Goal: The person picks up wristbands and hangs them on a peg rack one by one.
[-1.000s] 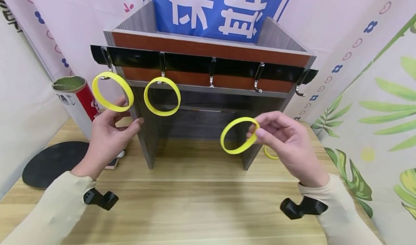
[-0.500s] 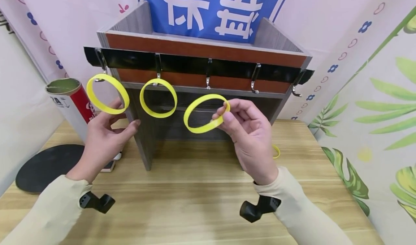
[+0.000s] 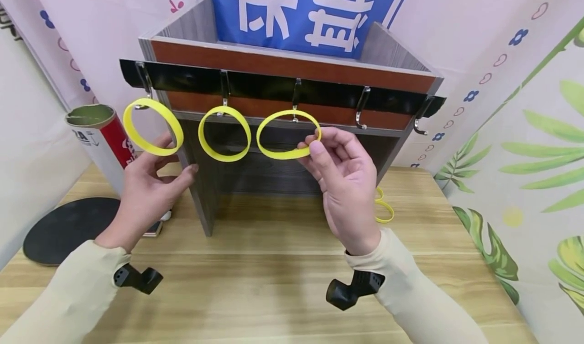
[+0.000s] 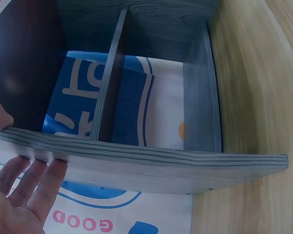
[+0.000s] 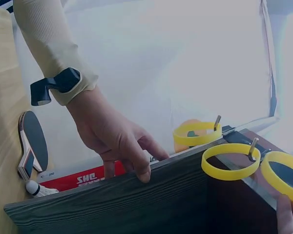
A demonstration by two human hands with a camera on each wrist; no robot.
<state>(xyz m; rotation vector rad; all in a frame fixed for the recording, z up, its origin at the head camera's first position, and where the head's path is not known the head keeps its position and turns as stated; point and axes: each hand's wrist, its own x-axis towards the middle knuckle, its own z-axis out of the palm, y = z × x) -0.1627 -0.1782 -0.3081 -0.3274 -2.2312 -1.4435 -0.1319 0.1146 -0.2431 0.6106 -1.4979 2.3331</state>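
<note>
My right hand (image 3: 344, 186) pinches a yellow wristband (image 3: 285, 156) between thumb and fingers. That band overlaps the tip of the third hook (image 3: 297, 95) on the black hook rail (image 3: 262, 84). Two more yellow wristbands hang to its left, the end one (image 3: 157, 150) on the first hook and another (image 3: 225, 158) on the second. My left hand (image 3: 148, 192) grips the left side panel (image 4: 161, 156) of the grey wooden shelf, thumb on one face and fingers on the other. The right wrist view shows the held band (image 5: 278, 183) with a hook tip inside its outline.
More yellow wristbands (image 3: 385, 213) lie on the table at the right, partly hidden by my right hand. Left of the shelf stand a red and white tube (image 3: 100, 141), a black table tennis bat (image 3: 68, 232) and a shuttlecock (image 5: 38, 188). Two bare hooks (image 3: 362, 108) are farther right.
My right hand has carried its wristband left and up to the third hook. The left hand keeps its grip on the side panel.
</note>
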